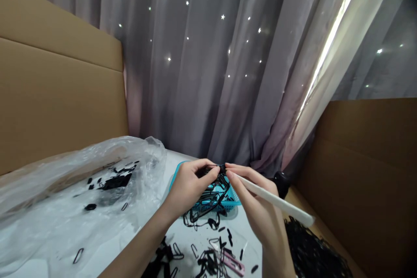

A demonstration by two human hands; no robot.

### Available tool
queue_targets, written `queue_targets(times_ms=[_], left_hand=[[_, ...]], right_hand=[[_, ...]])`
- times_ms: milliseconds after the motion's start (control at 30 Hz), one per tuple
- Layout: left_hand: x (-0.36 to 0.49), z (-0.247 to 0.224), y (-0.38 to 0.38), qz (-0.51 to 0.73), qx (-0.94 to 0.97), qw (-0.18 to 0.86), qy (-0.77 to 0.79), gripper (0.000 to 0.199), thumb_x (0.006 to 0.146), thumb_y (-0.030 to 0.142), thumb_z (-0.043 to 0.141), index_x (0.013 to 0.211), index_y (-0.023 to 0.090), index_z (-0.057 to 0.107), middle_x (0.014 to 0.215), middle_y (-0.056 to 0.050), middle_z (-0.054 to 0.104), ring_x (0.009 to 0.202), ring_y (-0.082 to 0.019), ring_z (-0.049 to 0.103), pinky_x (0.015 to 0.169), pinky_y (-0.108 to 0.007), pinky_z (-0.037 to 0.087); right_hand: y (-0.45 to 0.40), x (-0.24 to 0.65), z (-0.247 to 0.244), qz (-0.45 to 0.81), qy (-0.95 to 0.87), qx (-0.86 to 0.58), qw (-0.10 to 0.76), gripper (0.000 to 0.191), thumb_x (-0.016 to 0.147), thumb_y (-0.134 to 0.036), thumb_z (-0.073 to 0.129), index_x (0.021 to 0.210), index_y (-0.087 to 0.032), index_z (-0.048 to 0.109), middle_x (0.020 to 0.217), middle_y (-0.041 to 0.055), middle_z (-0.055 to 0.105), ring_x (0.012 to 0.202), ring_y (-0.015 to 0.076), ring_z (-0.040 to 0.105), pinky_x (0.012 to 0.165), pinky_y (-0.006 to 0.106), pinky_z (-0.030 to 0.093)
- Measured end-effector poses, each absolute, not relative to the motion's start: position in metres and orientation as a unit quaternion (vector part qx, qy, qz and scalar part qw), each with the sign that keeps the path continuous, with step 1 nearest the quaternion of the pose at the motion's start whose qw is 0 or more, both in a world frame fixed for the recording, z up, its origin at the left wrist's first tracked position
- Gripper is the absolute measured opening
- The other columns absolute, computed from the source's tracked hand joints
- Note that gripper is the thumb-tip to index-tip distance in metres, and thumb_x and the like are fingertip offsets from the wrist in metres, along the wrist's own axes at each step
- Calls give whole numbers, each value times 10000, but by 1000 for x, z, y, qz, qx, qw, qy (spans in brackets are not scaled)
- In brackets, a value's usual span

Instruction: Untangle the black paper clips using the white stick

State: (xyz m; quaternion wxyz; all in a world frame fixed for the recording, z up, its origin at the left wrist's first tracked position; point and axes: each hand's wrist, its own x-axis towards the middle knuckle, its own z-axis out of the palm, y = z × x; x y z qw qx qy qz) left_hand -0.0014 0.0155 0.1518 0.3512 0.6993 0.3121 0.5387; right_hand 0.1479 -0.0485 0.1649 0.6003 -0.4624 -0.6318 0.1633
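Note:
My left hand is closed, thumb and forefinger pinched on a thin black piece whose exact kind I cannot make out. My right hand meets it fingertip to fingertip at that piece. A slim white stick-like tool is gripped in the right hand, its blunt end pointing down to the right; its tip is hidden by the fingers. Just below both hands stands a blue plastic basket, with a tangle of black loops in it and hanging over its front rim.
Small black pieces and a pink-handled cutter lie on the white table. Clear plastic sheeting with black bits covers the left. Cardboard panels flank both sides. A black heap lies at right; a grey curtain hangs behind.

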Motion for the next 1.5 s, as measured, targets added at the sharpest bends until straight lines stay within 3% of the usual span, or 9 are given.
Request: queue_targets(times_ms=[267,400,667,1100,1500], left_hand=[[-1,150,17,550,703,339,297,230,839,356,598,816,155,707,754,-16,694,733,-176,613,674,-241,469],[-1,150,16,552,703,331,302,220,842,345,595,813,158,708,754,-11,696,724,-170,613,669,-239,465],[-1,152,13,560,699,341,288,227,846,358,606,825,160,715,801,-29,724,784,-193,640,718,-254,488],[0,149,12,572,700,312,292,192,813,317,623,731,160,696,659,1,664,636,-149,591,597,-217,458],[0,150,8,588,687,296,308,187,816,313,613,745,161,697,673,3,671,649,-152,598,605,-218,460]], right_hand=[[-48,154,167,161,-650,-450,590,195,875,-355,645,965,-237,771,1071,55,759,998,234,700,843,295,560],[-51,154,169,168,-654,-451,584,218,880,-379,640,974,-224,762,1016,63,767,908,223,716,784,294,574],[-51,154,168,115,-683,-431,578,172,890,-317,632,961,-214,750,1092,87,752,986,244,721,827,304,590],[-44,153,161,86,-712,-405,568,126,892,-265,629,945,-238,740,1059,50,762,916,199,736,817,277,600],[-46,155,162,128,-714,-398,561,145,915,-302,600,971,-217,702,1159,88,729,1047,225,705,876,306,586]])
